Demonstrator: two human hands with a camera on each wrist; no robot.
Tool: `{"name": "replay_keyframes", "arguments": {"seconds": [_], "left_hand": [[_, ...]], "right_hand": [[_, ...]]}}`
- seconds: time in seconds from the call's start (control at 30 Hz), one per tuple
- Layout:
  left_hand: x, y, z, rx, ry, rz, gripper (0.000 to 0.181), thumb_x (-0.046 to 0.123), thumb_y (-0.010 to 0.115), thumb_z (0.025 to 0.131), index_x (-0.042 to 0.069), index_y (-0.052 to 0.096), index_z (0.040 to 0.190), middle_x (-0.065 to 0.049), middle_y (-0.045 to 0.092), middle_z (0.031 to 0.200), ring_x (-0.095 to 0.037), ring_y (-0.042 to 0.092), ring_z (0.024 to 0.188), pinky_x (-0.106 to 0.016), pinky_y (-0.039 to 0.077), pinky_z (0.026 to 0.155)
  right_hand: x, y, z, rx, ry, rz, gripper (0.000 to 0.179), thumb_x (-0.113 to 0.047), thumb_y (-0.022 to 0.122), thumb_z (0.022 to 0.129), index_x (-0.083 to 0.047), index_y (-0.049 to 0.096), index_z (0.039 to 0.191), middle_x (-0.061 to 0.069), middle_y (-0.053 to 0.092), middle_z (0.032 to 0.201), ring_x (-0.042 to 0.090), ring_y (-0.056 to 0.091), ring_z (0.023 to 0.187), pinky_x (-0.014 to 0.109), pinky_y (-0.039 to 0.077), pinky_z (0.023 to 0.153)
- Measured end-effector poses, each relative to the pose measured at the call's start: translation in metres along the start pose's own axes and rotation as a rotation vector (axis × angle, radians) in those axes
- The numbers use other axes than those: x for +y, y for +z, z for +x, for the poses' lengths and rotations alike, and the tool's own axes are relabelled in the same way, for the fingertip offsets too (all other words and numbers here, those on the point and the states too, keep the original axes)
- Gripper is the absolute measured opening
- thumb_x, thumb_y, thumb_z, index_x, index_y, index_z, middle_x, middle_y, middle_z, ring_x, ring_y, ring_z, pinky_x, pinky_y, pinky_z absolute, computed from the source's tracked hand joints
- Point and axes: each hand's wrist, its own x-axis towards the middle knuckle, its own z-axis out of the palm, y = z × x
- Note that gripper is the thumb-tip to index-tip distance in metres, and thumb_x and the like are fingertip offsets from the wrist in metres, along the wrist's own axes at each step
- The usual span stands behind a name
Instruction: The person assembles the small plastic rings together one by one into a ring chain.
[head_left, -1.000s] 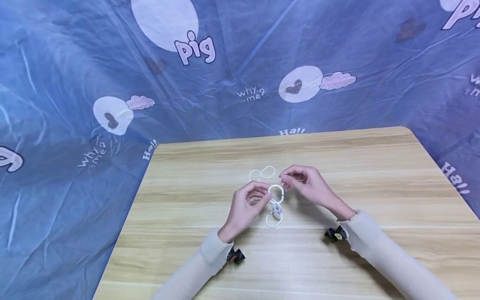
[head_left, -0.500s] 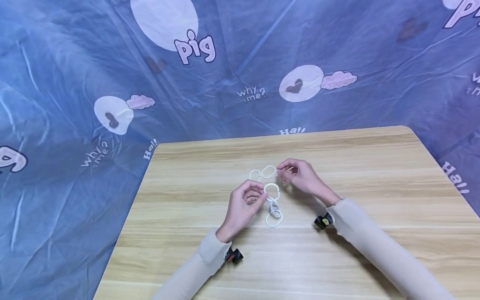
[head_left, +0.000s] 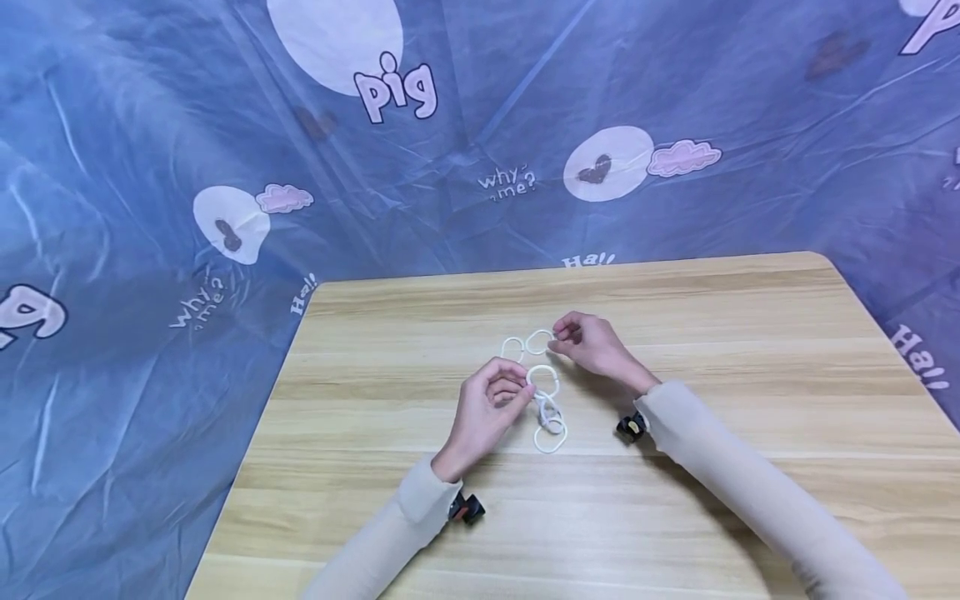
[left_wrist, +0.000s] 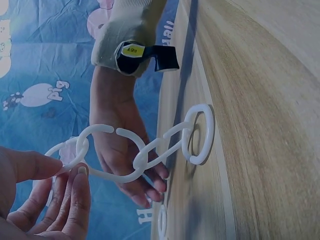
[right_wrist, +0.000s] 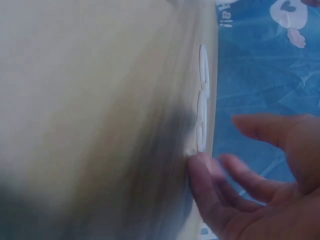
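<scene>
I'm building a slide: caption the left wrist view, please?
Left fingers pinch a white link chain, the right hand behind it.

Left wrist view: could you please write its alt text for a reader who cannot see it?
A left hand pinches a white chain of oval links, which stretches across to the wooden table. Behind the chain, the right hand points downward in front of a printed blue cloth.
</scene>
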Motion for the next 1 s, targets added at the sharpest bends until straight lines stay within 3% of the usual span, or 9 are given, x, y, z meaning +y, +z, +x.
{"name": "replay_keyframes", "arguments": {"seconds": [0.13, 0.27, 0.63, 0.87, 1.0], "left_hand": [[0.000, 0.001, 0.002, -0.006, -0.002, 0.004, 0.025, 0.000, 0.076, 0.091, -0.004, 0.065, 0.113, -0.026, 0.071, 0.109, -0.009, 0.070, 0.088, -0.025, 0.065, 0.087], [0.001, 0.002, 0.004, -0.007, 0.002, 0.005, 0.024, -0.001, 0.075, 0.091, -0.004, 0.065, 0.113, -0.025, 0.071, 0.109, -0.009, 0.070, 0.088, -0.026, 0.065, 0.087], [-0.001, 0.005, 0.007, -0.009, -0.002, 0.005, 0.023, -0.001, 0.075, 0.091, -0.004, 0.065, 0.113, -0.025, 0.070, 0.110, -0.009, 0.069, 0.087, -0.026, 0.066, 0.086], [0.000, 0.006, 0.009, 0.009, 0.003, 0.000, 0.022, -0.002, 0.074, 0.092, -0.004, 0.065, 0.111, -0.025, 0.070, 0.108, -0.006, 0.069, 0.086, -0.026, 0.066, 0.085], [-0.001, 0.008, 0.009, 0.011, 0.008, -0.007, 0.021, -0.001, 0.074, 0.092, -0.004, 0.065, 0.111, -0.023, 0.071, 0.107, -0.005, 0.070, 0.086, -0.023, 0.065, 0.084]], "right_hand": [[-0.002, 0.000, 0.006, -0.014, 0.026, -0.053, 0.042, -0.021, 0.075, 0.095, 0.004, 0.062, 0.126, 0.019, 0.068, 0.114, 0.031, 0.065, 0.104, 0.041, 0.059, 0.095], [-0.003, 0.000, 0.012, -0.022, 0.044, -0.098, 0.047, -0.025, 0.077, 0.094, 0.004, 0.062, 0.128, 0.018, 0.066, 0.113, 0.030, 0.063, 0.103, 0.042, 0.057, 0.095], [-0.001, 0.006, 0.025, 0.010, 0.059, -0.197, 0.055, -0.037, 0.083, 0.088, 0.000, 0.062, 0.123, 0.017, 0.066, 0.108, 0.029, 0.061, 0.095, 0.041, 0.056, 0.087], [-0.001, 0.012, 0.032, 0.057, 0.043, -0.281, 0.058, -0.046, 0.089, 0.079, -0.006, 0.063, 0.112, 0.011, 0.064, 0.097, 0.024, 0.058, 0.085, 0.029, 0.047, 0.068], [-0.003, 0.013, 0.034, 0.070, 0.039, -0.299, 0.056, -0.044, 0.091, 0.076, -0.007, 0.064, 0.108, 0.010, 0.064, 0.097, 0.024, 0.058, 0.084, 0.030, 0.047, 0.068]]}}
